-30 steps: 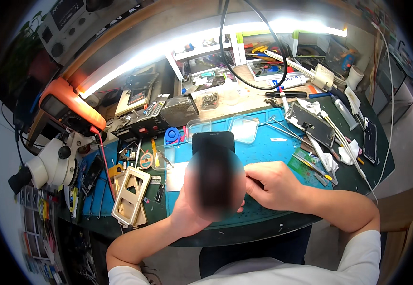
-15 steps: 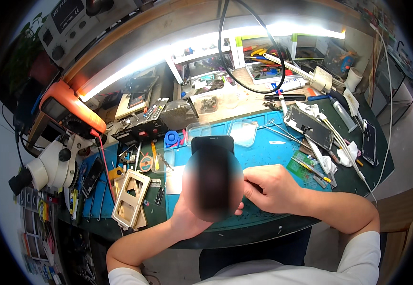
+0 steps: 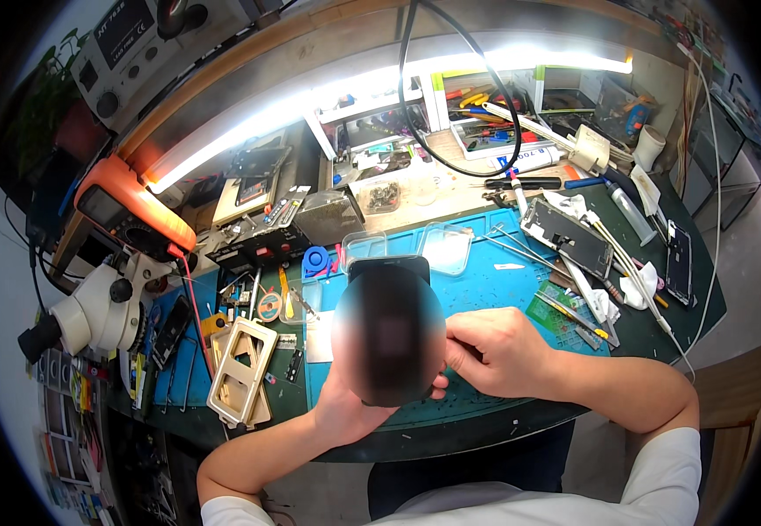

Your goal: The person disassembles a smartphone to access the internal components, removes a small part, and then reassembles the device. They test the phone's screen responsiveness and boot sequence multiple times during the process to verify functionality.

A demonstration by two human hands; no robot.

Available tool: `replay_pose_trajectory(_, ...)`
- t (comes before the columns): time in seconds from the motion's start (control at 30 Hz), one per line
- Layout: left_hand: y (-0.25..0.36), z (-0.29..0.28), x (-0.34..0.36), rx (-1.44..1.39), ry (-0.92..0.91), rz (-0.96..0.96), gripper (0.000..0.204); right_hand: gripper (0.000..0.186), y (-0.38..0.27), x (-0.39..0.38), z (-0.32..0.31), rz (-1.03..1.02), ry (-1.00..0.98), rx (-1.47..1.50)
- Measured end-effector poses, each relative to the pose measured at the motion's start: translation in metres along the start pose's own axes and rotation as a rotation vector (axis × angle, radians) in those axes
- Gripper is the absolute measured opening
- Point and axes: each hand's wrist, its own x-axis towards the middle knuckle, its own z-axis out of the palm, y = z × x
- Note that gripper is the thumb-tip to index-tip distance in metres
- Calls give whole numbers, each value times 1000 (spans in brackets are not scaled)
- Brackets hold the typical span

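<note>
A black smartphone [image 3: 389,272] is held upright above the work mat, its top edge sharp and most of its face blurred. From below, my left hand [image 3: 350,408] wraps round its lower part, with fingertips showing past its right side. My right hand [image 3: 494,351] is beside the phone's right edge, fingers curled and thumb pressed in. Whatever lies between those fingertips is hidden, and I cannot tell whether they touch the phone. Under both hands is a blue work mat [image 3: 477,399], with a white sheet [image 3: 319,337] left of the phone.
Clear plastic trays [image 3: 446,248] lie beyond the phone. To the right are an opened phone [image 3: 569,238], tweezers [image 3: 520,241] and a green board [image 3: 557,317]. Leftward sit a beige frame holder [image 3: 242,364], a microscope [image 3: 91,307] and an orange multimeter [image 3: 130,206]. A black cable [image 3: 518,114] loops overhead.
The view has shifted slightly. The phone's top edge sits a little lower and looks tilted slightly differently; both hands keep nearly the same grip and place.
</note>
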Motion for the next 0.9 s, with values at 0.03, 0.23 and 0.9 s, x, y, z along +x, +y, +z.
replay_pose_trajectory(0.03, 0, -1, -1, 16, -4, 2, 98, 11, 0, 0, 0, 2, -6, 5)
replay_pose_trajectory(0.23, -2, 1, -2, 182, 43, 17, 101, 8, 3, -2, 3, -25, 15, -4)
replay_pose_trajectory(0.9, 0, 1, -2, 250, -3, 24, 113, 1, 5, -1, 6, -112, 71, 20)
